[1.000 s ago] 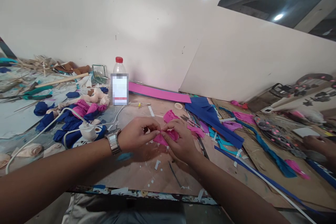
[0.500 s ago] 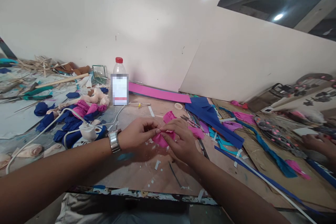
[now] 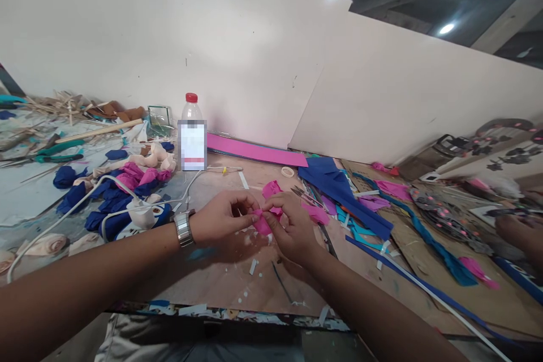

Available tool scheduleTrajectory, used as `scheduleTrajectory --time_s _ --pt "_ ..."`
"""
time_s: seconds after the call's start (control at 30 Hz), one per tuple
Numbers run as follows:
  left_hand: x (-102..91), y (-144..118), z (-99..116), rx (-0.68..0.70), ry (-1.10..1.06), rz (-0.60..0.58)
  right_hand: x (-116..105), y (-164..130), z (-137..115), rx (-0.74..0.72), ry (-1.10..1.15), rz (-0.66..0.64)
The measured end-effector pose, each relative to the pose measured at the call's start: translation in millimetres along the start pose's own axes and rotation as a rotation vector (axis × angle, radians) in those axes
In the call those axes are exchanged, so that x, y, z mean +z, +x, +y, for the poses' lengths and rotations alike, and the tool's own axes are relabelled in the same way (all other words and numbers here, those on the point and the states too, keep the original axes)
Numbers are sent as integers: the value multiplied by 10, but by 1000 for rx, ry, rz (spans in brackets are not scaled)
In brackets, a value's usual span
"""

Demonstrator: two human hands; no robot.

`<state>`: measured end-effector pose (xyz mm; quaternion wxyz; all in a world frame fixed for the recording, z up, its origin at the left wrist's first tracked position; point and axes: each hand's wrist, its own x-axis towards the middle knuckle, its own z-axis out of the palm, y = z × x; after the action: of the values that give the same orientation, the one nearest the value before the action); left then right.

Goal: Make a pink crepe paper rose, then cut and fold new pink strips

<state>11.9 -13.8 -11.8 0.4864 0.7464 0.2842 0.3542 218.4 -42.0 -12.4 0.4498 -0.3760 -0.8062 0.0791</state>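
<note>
Clutter rings my workspace: a red-capped bottle (image 3: 192,134) with a blurred, unreadable label behind, blue and pink fabric scraps (image 3: 114,192) to the left, blue sheets (image 3: 339,186) to the right. My left hand (image 3: 220,218) and right hand (image 3: 291,226) pinch one pink piece (image 3: 262,222) together above the bench (image 3: 237,277).

A bottle (image 3: 192,134) is set at the back of the table (image 3: 237,288), against the wall (image 3: 237,51). Fabric scraps (image 3: 119,186) are piled to its left; sheets (image 3: 339,186) are spread to its right. Two hands (image 3: 220,218) (image 3: 292,226) are met before it.
</note>
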Motion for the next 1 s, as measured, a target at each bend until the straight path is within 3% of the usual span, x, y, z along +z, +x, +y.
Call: scheduleTrajectory --time_s 0.33,0.5,1.0 --pt "-10 21 -56 -52 86 6 35 -27 57 64 8 -38" --pt "-10 17 -24 34 143 75 44 -32 78 82 -17 -87" --pt "-8 5 -19 41 53 37 46 -30 65 35 -44 -99"
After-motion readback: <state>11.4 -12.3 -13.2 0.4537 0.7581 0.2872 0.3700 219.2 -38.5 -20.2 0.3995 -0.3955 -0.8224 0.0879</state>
